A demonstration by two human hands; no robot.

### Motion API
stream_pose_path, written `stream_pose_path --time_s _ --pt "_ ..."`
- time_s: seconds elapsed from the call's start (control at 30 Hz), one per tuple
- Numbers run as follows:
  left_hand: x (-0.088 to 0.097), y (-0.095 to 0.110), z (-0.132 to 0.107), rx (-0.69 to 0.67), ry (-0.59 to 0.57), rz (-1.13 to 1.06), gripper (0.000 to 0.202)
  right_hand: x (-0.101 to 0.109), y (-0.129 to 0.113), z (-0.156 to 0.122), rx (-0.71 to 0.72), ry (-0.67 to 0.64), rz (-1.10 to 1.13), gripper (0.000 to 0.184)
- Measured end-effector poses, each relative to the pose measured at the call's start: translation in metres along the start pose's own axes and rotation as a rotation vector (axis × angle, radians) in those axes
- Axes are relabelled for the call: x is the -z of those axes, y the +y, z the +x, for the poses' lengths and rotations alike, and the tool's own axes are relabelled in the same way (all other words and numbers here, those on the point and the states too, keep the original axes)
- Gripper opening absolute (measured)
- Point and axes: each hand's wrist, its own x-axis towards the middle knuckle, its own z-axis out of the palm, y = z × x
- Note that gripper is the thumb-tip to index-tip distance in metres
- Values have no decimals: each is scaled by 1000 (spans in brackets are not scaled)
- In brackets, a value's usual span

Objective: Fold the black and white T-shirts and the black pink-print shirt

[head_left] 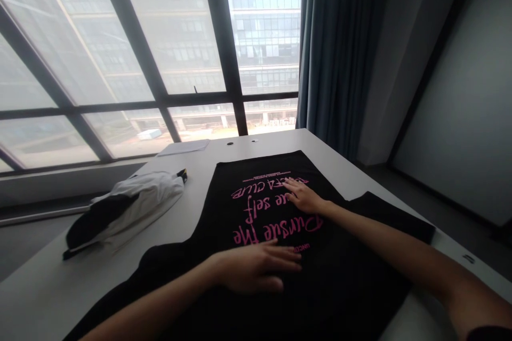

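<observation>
A black T-shirt (228, 192) with pink lettering lies spread out on the white table, its print upside down from where I look. My left hand (258, 266) is over the near part of the print, palm down with fingers stretched out. Farther up the shirt, my right hand (304, 196) rests flat on the lettering with its fingers spread. Neither hand grips the cloth. One sleeve reaches toward the table's right edge, and the other side runs under my left forearm.
A crumpled white and black garment (136, 197) lies on the left of the white table (280, 141). Some papers (184, 147) are near the far left edge. Behind stand large windows (172, 26) and a blue-grey curtain (332, 58).
</observation>
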Motion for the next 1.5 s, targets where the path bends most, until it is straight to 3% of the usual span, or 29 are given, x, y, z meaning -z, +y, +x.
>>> stream_pose_path --time_s 0.07,0.13,0.2,0.27,0.37,0.5,0.6,0.67,0.8,0.87,0.93,1.1,1.17,1.23,1.43,1.5 --pt "24 -30 21 104 173 89 47 -6 -1 19 -7 16 -33 59" --pt "40 -72 46 313 392 236 47 -15 1 36 -83 -22 -91 59" --pt "48 -115 68 531 520 380 52 -23 10 45 -164 -96 -137 62" --pt "47 -153 77 665 485 420 60 -24 27 43 -197 -167 -151 67" --pt "41 -191 59 742 425 418 66 -9 66 25 -210 -218 -176 70" --pt "50 -217 5 912 459 415 68 22 115 7 -429 -166 -296 67" --pt "65 -225 -7 1052 517 405 73 23 115 26 -477 -121 -315 67" --pt "71 -227 15 1034 518 417 70 7 93 54 -425 -110 -294 67" --pt "72 -232 89 886 464 456 60 -41 38 114 -258 -144 -238 60" --pt "76 -241 101 870 449 459 59 -52 35 129 -230 -161 -224 59" --pt "85 -255 80 916 452 446 62 -47 56 128 -254 -174 -220 62" --pt "120 -289 -40 1197 511 393 66 13 152 98 -516 -152 -259 65" --pt "127 -295 -60 1246 517 383 67 28 167 99 -594 -112 -269 65" --pt "129 -296 -43 1221 516 388 69 24 156 114 -588 -46 -254 65" --pt "118 -295 96 945 475 419 62 -52 66 193 -278 -141 -173 58" --pt "118 -300 111 915 465 418 61 -64 62 202 -254 -170 -161 57"
